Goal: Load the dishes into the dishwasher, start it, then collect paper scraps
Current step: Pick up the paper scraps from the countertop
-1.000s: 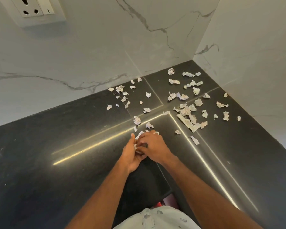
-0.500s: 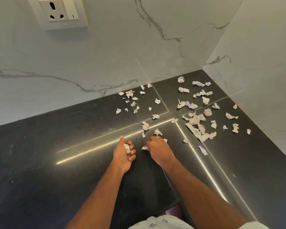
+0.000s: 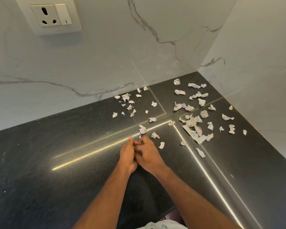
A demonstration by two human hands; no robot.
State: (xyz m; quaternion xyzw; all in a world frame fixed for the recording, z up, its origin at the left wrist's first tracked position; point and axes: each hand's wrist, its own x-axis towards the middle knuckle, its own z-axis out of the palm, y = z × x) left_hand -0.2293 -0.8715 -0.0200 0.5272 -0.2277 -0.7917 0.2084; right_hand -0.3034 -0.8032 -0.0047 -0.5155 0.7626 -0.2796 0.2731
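Note:
Several crumpled white paper scraps lie scattered on the black countertop, towards the back right corner. My left hand and my right hand meet at the counter's middle, fingers curled against each other. The left hand cups gathered scraps, mostly hidden inside it. My right hand's fingertips press into the left palm, pinching a scrap I can barely see. The nearest loose scraps sit just beyond the fingers: one crumpled ball, another and a small one to the right.
White marble walls meet in a corner at the back right. A wall socket with a switch is at the upper left. The counter's front edge is just in front of my body.
Half a second ago my hands were apart, the right picking a scrap off the counter. Now the right hand has come back to the left, and that scrap is gone from the counter.

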